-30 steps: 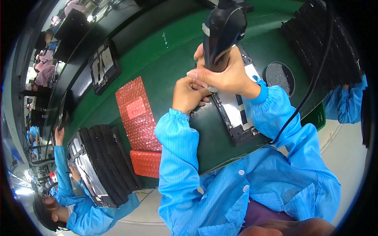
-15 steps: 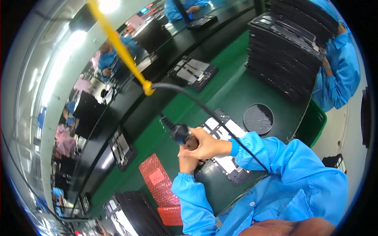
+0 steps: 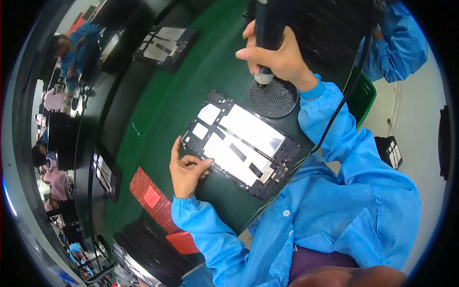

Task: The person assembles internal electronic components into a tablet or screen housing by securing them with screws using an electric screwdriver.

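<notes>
An opened tablet with white panels, black strips and a dark frame lies flat on the green bench top. My left hand is at its left edge, the index finger stretched along the corner and the thumb and curled fingers closed at the rim. My right hand is wrapped round a dark electric screwdriver, held upright with its tip pointing down. That tip is over a round black gridded screw tray beyond the tablet. Any screw on the tip is too small to make out.
A stack of dark tablets stands behind my right hand. Red bubble wrap lies at the left, near another stack. More opened tablets rest farther off. A green bin and a person in blue are at the right.
My hands were together at the screwdriver over the tablet's left side. Now the right hand has carried it right and away to the screw tray, and the left is at the tablet's edge. The view has shifted.
</notes>
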The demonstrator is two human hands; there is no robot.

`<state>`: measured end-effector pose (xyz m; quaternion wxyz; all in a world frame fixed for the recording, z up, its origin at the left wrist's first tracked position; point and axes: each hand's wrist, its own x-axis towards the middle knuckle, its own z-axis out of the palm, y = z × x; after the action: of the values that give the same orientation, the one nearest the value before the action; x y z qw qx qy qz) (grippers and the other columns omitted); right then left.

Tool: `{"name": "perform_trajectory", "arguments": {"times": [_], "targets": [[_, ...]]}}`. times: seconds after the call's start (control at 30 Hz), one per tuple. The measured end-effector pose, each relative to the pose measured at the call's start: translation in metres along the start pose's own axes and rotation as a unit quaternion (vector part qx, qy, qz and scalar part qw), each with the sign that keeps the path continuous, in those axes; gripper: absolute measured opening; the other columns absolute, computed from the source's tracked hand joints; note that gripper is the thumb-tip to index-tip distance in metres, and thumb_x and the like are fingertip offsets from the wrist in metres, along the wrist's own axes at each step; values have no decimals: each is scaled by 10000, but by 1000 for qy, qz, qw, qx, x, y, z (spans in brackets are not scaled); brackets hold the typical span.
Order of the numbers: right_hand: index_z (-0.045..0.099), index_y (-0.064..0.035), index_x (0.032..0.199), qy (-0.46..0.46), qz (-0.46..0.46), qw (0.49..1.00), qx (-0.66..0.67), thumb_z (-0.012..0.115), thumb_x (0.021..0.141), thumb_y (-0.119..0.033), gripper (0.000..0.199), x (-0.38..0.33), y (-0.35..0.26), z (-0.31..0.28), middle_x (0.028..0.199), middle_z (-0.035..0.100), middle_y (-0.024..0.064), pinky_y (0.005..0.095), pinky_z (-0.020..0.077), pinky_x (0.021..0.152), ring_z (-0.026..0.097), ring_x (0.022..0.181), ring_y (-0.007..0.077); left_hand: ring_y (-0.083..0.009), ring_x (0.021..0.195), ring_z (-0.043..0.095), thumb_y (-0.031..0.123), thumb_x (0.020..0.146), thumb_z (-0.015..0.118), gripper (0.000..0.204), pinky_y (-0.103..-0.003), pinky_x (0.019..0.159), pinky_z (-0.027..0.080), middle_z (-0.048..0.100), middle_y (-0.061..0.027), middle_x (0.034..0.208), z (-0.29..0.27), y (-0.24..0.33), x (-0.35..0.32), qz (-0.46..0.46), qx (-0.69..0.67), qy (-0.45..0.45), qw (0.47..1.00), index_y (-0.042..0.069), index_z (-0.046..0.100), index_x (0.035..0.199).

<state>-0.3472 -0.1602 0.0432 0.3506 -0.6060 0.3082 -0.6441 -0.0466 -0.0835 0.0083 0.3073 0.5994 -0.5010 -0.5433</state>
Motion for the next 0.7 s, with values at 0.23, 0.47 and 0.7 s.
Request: {"name": "perform_trajectory", "arguments": {"times": [0.23,0.47,0.7], "targets": [[535,6,913,-1,49,998,32,739,697,-31,299,-2,17,11,597,561,45,231,424,450,552,475,103,-111,538,579,-85,650,708,927,-188,446,443,553,-35,683,5,0,-8,-5,10,15,1000,30,179,1403],[533,7,907,5,44,999,5,734,701,-32,291,2,22,6,601,567,49,230,419,448,548,471,105,-114,549,586,-102,654,697,933,-190,451,449,559,-39,698,5,2,-6,-3,11,11,1000,38,166,1409],[523,-2,894,-3,44,999,-9,726,710,-36,275,3,24,4,572,555,39,232,422,452,543,461,102,-115,552,588,-101,661,697,926,-189,451,448,560,-41,698,8,2,-3,4,-3,5,1000,32,165,1407]]}}
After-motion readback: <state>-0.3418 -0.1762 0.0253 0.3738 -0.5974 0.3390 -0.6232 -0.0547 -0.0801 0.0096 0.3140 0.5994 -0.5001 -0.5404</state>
